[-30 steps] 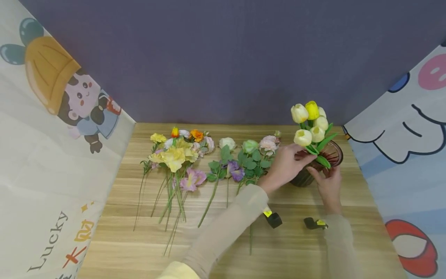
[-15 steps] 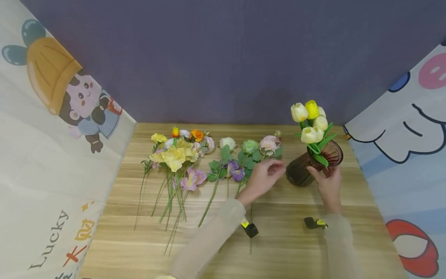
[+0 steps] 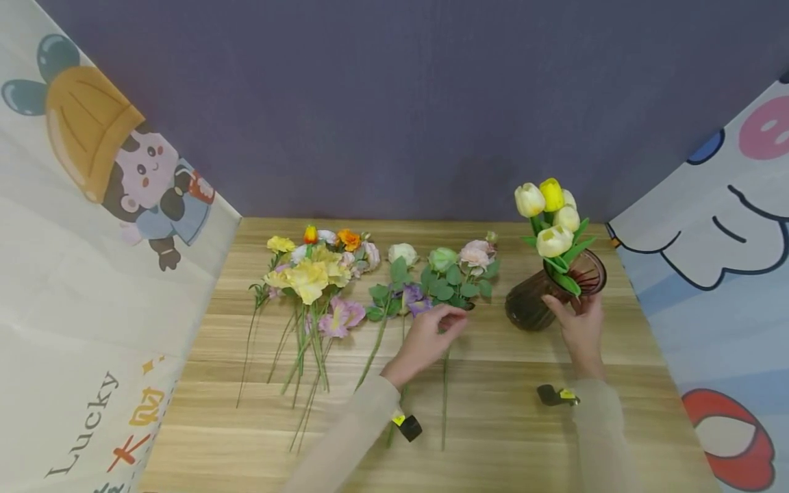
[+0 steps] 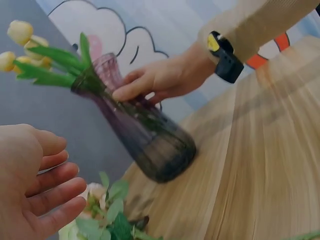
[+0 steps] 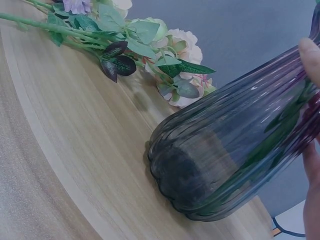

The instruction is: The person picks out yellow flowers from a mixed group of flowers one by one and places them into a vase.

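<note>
The purple glass vase [image 3: 530, 305] stands at the right of the surface [image 3: 505, 452], its ribbed base at the near left in the head view and its mouth at the far right. That lean fits an upright vase seen from above; I cannot tell whether it tilts slightly. The right hand [image 3: 581, 329] holds it from the near right, fingers clamped round the neck, thumb on the near side. The tulips [image 3: 555, 241], cream and yellow, rise from the mouth, heads towards the far side and a little left; their stems [image 5: 280, 135] show through the glass.

The left hand [image 3: 428, 335] is over the middle of the surface, fingers loosely bent and slightly apart, palm in sight of its own wrist camera. It is just beside the purple flower [image 3: 411, 298]; I cannot tell whether they touch. The green rose [image 3: 442, 258] and the pale pink flower [image 3: 476, 255] lie beyond it, heads far. Yellow flowers [image 3: 306, 279] lie farther left, heads far, stems pointing near.

The left panel [image 3: 37, 329] reads "Lucky" in grey along a slant, with an orange 财 and a red 大 beside it. Each wrist has a black device [image 3: 409, 428] with a yellow label [image 3: 567, 394], too small to read.
</note>
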### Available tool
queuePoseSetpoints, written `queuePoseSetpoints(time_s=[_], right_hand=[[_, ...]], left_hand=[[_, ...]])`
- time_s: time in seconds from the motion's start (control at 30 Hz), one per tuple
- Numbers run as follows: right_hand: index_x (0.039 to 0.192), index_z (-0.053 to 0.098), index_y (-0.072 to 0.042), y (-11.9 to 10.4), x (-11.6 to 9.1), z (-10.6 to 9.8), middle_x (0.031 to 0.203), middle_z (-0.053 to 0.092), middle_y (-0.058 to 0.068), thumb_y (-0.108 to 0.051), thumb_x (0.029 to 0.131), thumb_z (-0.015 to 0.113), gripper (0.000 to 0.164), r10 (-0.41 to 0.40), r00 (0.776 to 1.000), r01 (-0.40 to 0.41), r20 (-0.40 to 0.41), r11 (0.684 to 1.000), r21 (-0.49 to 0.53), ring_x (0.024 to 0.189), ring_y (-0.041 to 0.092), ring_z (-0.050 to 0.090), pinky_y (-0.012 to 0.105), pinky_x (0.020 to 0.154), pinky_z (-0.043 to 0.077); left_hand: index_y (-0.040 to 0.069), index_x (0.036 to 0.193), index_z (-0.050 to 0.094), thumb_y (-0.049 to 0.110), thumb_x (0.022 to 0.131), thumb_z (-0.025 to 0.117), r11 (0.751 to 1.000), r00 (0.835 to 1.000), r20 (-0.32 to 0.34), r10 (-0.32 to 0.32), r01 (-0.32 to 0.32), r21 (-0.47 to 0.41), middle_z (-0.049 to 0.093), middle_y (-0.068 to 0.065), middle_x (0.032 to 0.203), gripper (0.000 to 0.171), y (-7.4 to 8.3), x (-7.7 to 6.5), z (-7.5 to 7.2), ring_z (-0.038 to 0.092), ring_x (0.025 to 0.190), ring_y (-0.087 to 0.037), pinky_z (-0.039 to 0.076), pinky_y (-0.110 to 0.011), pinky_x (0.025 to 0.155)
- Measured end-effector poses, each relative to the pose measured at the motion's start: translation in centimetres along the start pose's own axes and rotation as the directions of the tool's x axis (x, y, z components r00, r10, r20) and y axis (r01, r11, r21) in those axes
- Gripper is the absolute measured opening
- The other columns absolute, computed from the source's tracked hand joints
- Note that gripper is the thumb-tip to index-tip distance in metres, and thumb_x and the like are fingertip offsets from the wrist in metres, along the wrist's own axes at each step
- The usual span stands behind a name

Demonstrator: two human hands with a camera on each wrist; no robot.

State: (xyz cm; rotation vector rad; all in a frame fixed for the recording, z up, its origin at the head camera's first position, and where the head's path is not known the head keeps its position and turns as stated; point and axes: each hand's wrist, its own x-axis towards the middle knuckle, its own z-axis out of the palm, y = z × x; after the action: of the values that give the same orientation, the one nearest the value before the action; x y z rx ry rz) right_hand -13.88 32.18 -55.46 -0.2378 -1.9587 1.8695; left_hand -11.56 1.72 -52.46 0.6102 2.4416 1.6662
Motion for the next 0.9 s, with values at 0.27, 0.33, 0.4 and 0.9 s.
queuePoseSetpoints(time_s=[0.27,0.33,0.4,0.9], right_hand=[[0.146,0.050,-0.013,0.2,0.0,-0.1,0.134,0.060,-0.004,0.013,0.085,0.077,0.072,0.012,1.000,-0.011,-0.007,0.999,0.039,0.124,0.008,0.056,0.012,0.099,0.048],[0.147,0.049,-0.014,0.3,0.0,-0.1,0.133,0.060,-0.005,0.012,0.085,0.077,0.072,0.014,1.000,-0.014,-0.006,1.000,0.021,0.121,0.008,0.056,0.012,0.097,0.048],[0.147,0.049,-0.015,0.3,0.0,-0.2,0.132,0.059,-0.005,0.011,0.086,0.076,0.072,0.017,1.000,-0.017,-0.005,1.000,0.012,0.118,0.007,0.056,0.012,0.095,0.047],[0.148,0.049,-0.016,-0.1,-0.1,0.0,0.134,0.059,-0.005,0.011,0.087,0.075,0.071,0.032,0.999,-0.032,0.003,0.999,0.020,0.119,0.008,0.055,0.013,0.095,0.047]], left_hand=[[0.005,0.120,0.072,0.018,0.103,0.065,0.999,0.998,-0.049,-0.041,0.041,0.002,0.075,-0.006,0.108,0.022,-1.8,-0.9,-1.3,0.070,0.096,-0.014,0.058,-0.023,0.086],[0.005,0.120,0.072,0.017,0.103,0.065,0.999,0.997,-0.057,-0.042,0.043,0.001,0.074,-0.006,0.108,0.022,-2.2,-1.1,-1.6,0.070,0.097,-0.016,0.059,-0.025,0.087],[0.004,0.121,0.072,0.018,0.103,0.065,0.999,0.997,-0.063,-0.048,0.049,0.001,0.074,-0.006,0.108,0.023,-2.6,-1.3,-1.8,0.070,0.097,-0.017,0.059,-0.026,0.088],[-0.003,0.119,0.071,0.013,0.102,0.066,0.996,0.981,-0.178,-0.078,0.086,0.037,0.074,-0.012,0.109,0.024,-6.4,-2.8,-3.8,0.072,0.097,-0.025,0.061,-0.032,0.088]])
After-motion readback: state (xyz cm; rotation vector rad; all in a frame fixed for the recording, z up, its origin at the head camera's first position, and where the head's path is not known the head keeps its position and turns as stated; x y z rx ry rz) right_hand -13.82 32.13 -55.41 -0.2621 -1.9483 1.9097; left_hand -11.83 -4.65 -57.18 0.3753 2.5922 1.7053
